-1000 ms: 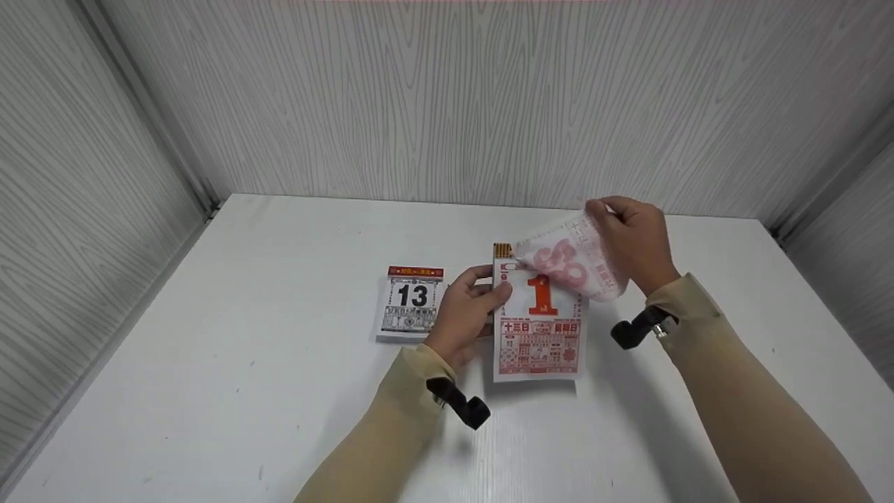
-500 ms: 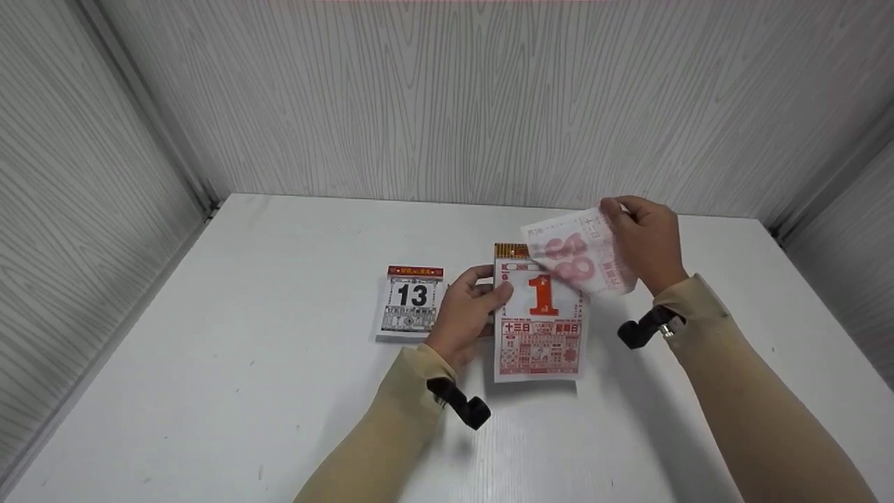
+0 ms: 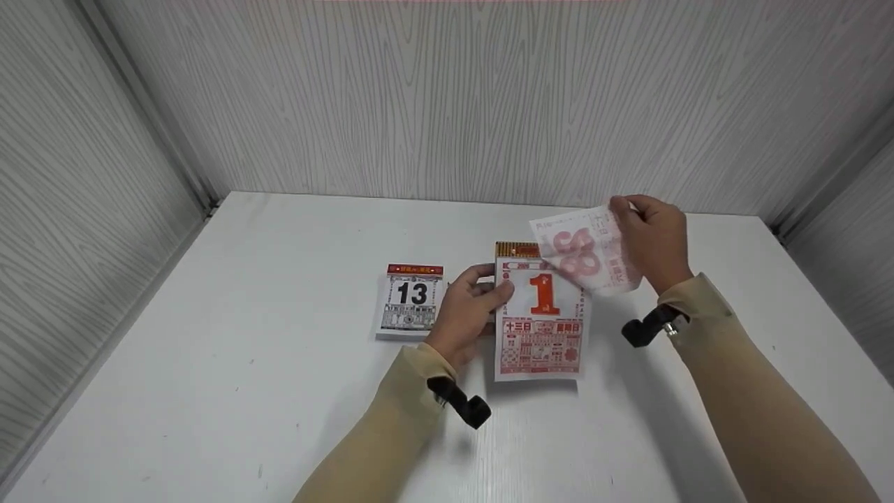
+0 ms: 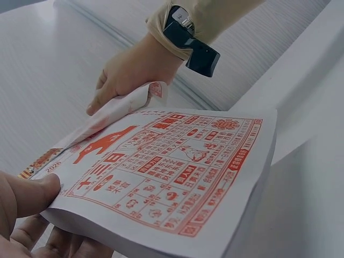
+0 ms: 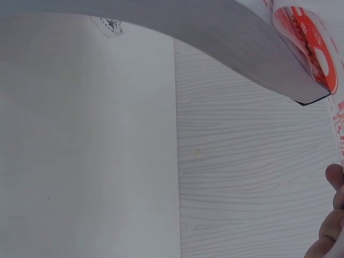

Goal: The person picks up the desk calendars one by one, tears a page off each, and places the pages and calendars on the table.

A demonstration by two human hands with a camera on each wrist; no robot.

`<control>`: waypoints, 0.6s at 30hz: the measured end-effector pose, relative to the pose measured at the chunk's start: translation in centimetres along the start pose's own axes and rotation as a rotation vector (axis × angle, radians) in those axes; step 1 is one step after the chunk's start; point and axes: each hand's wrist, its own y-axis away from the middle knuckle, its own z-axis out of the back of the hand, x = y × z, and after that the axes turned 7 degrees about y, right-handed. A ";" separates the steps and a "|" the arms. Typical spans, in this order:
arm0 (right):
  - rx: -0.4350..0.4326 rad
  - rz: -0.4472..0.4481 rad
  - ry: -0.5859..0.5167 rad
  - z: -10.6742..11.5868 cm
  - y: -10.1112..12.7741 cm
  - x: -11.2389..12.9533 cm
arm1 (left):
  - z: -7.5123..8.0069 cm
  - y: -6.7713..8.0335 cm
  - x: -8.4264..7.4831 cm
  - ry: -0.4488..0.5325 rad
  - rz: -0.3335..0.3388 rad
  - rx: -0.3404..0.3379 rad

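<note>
My left hand (image 3: 464, 311) grips the left side of a tear-off calendar (image 3: 539, 349), thumb on its front page and fingers beneath. That page shows a large red "1" under a gold-patterned header strip (image 3: 515, 250). At the calendar's upper right, my right hand (image 3: 655, 241) pinches a thin loose page (image 3: 583, 251) with red print showing through. Its left end stands clear of the strip, and its lower part overlaps the calendar; I cannot tell whether any corner is still attached. In the right wrist view the calendar's thick edge (image 5: 215, 27) arches across the top.
A smaller tear-off calendar (image 3: 412, 297) showing a black "13" lies on the white table (image 3: 230, 363), left of my left hand. Wood-grain panels (image 3: 447, 98) rise behind the table and at both sides.
My right hand has moved to the right, drawing the page away from the header strip and uncovering more of the strip. The left hand and its calendar have hardly moved.
</note>
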 end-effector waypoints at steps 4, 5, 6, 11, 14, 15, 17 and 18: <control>-0.012 -0.004 0.006 0.0 0.1 0.0 | 0.0 0.0 0.1 -0.013 0.004 -0.007; -0.013 -0.004 0.003 0.0 0.2 0.1 | 0.0 0.0 0.1 -0.012 0.005 -0.010; -0.011 -0.005 -0.004 -0.1 0.2 0.1 | 0.0 0.0 0.1 -0.010 0.005 -0.013; -0.006 0.005 -0.018 -0.1 0.3 0.6 | 0.2 -0.1 0.2 -0.012 0.006 -0.026; -0.021 0.014 -0.008 0.0 0.2 0.8 | 0.3 -0.1 0.2 -0.018 0.005 -0.026; -0.023 0.014 -0.005 0.0 0.2 0.7 | 0.3 -0.1 0.2 -0.019 0.005 -0.026; -0.030 0.013 0.007 0.0 0.1 0.5 | 0.3 -0.1 0.2 -0.015 0.001 -0.020; -0.035 0.012 0.012 -0.1 0.1 0.3 | 0.3 0.0 0.2 -0.010 -0.001 -0.016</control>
